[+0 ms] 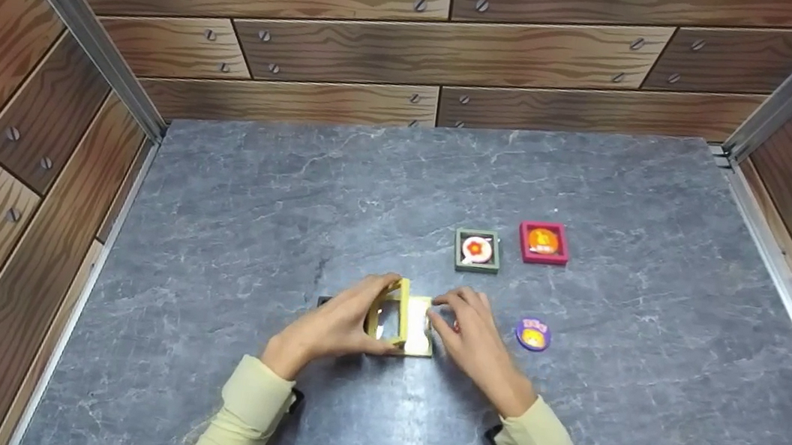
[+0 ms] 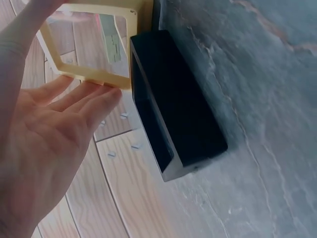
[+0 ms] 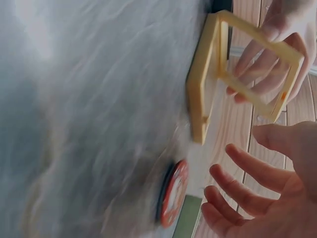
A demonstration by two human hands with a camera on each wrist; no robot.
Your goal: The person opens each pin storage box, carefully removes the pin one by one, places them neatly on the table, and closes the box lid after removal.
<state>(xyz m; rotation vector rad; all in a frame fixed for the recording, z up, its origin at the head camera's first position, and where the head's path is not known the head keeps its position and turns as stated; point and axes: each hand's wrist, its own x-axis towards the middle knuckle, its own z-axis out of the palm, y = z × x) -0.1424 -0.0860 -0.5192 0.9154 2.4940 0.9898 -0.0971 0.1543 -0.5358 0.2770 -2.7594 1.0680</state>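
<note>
A yellow hinged frame case point(image 1: 418, 335) lies unfolded on the table, its lid point(image 1: 400, 314) raised with a clear window in it. My left hand point(image 1: 335, 321) grips that lid, thumb on the near edge and fingers on the far edge. Beside the case's right edge is my right hand point(image 1: 472, 338), its fingers apart and nothing between them in the right wrist view. Below that hand lies a red-rimmed round badge point(image 3: 176, 193), mostly hidden in the head view. A black open-sided box point(image 2: 178, 99) stands behind the case, largely covered by my left hand in the head view.
A green square frame point(image 1: 477, 251) with a flower badge and a red square frame point(image 1: 544, 243) with an orange badge lie farther back. To the right is a purple round badge point(image 1: 533, 334). Wood-patterned walls point(image 1: 356, 51) enclose the grey marbled table point(image 1: 279, 185).
</note>
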